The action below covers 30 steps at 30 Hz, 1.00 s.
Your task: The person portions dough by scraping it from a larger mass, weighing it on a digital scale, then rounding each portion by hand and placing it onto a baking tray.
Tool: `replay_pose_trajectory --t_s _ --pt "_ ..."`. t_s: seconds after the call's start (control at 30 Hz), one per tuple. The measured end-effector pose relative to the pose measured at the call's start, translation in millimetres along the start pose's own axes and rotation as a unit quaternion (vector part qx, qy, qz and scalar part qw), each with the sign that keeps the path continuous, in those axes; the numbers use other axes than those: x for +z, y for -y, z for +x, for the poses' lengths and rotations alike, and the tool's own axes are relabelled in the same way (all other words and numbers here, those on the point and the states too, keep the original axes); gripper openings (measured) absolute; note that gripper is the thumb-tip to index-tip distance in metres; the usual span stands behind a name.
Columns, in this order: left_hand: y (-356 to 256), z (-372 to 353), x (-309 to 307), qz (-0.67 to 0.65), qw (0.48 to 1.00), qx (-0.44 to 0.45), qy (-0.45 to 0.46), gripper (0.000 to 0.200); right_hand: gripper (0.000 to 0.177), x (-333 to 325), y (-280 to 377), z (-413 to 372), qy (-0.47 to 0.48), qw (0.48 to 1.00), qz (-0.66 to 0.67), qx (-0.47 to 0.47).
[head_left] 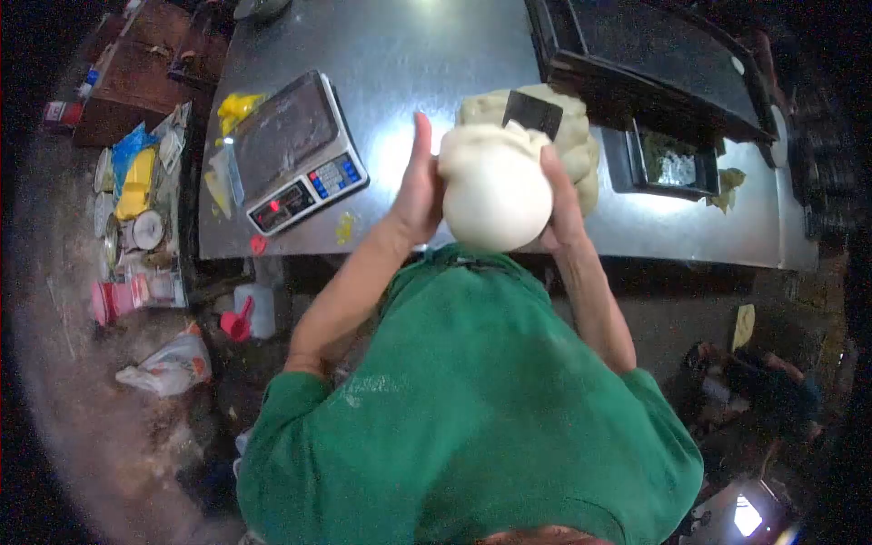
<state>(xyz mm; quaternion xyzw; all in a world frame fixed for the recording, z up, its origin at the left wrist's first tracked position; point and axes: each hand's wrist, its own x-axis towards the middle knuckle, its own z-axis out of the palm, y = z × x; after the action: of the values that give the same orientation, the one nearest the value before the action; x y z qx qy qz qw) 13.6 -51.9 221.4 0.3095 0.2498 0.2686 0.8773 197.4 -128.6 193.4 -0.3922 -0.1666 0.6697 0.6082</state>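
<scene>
A smooth, pale ball of dough (498,202) is held up between my two hands, close to my chest at the table's front edge. My left hand (421,193) presses its left side, thumb pointing up. On the other side my right hand (561,202) grips it, fingers partly hidden behind the ball. The upper part of the ball is folded and lumpy. Beyond it on the table lies a larger mass of dough (577,145), partly hidden, with a dark flat scraper (533,115) resting on it.
A digital scale (309,150) with a lit red display stands left on the metal table (400,64). Yellow scraps (238,109) lie beside it. Black trays (663,68) are at the right, with another dark pan (672,159) nearer. A cluttered side shelf (141,209) stands at the far left.
</scene>
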Motion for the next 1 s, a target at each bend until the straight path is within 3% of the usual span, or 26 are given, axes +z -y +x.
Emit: replay_pose_trajectory --t_s 0.03,0.1,0.17,0.2,0.3,0.33,0.43,0.47,0.53,0.57,0.63,0.7,0.73,0.77,0.8,0.87,0.93,1.0 --pt "-3 -1 -9 -0.019 0.999 -0.021 0.032 0.083 0.063 1 7 1 0.020 0.999 0.040 -0.010" --pt "9 3 -23 0.066 0.998 -0.002 -0.012 0.089 0.056 16 23 -8 -0.050 0.997 0.046 -0.037" --pt "16 -1 -21 0.138 0.989 0.001 -0.050 0.092 0.046 19 20 -3 -0.043 0.994 -0.024 -0.093" --pt "16 3 -31 0.209 0.978 0.007 -0.016 0.091 0.038 30 22 -6 -0.049 0.990 -0.069 -0.112" --pt "12 -2 -49 0.011 0.996 -0.046 0.072 0.085 0.033 51 22 -14 -0.005 0.987 -0.134 -0.086" --pt "17 -5 -49 -0.023 0.996 -0.018 0.079 0.080 0.033 56 23 -15 -0.005 0.984 -0.148 -0.096" --pt "22 -9 -46 -0.044 0.998 0.041 0.007 0.074 0.033 66 17 -12 -0.020 0.973 -0.193 -0.124" --pt "24 -9 -42 -0.077 0.992 0.085 -0.050 0.061 0.033 65 15 -8 -0.038 0.968 -0.209 -0.135" --pt "11 -21 -39 0.101 0.973 0.192 -0.078 0.052 0.036 54 8 5 -0.053 0.961 -0.219 -0.158" --pt "3 -27 -34 0.187 0.948 0.241 -0.092 0.048 0.045 41 5 16 -0.035 0.938 -0.272 -0.213" --pt "-16 -41 -14 0.276 0.934 0.219 -0.063 0.044 0.061 46 -3 34 -0.004 0.947 -0.226 -0.230" --pt "-30 -46 6 0.304 0.929 0.211 -0.030 0.040 0.071 40 -3 35 0.146 0.975 -0.145 -0.085" --pt "-38 -45 4 0.264 0.944 0.196 -0.013 0.048 0.071 36 -1 34 0.149 0.978 -0.143 -0.036" --pt "-32 -36 -15 0.258 0.937 0.236 -0.011 0.065 0.064 38 0 36 0.135 0.985 -0.107 0.004" --pt "-24 -28 -37 0.172 0.959 0.225 -0.008 0.080 0.060 43 3 38 0.107 0.991 -0.077 0.033" --pt "-19 -24 -47 0.104 0.965 0.224 -0.085 0.098 0.050 51 2 46 0.072 0.996 -0.034 0.050" --pt "-14 -19 -30 0.141 0.930 0.242 -0.238 0.094 0.048 34 -12 65 0.045 0.996 -0.004 0.079" --pt "-9 -22 -33 0.197 0.932 0.218 -0.211 0.094 0.041 24 -19 68 0.013 0.996 -0.005 0.086"
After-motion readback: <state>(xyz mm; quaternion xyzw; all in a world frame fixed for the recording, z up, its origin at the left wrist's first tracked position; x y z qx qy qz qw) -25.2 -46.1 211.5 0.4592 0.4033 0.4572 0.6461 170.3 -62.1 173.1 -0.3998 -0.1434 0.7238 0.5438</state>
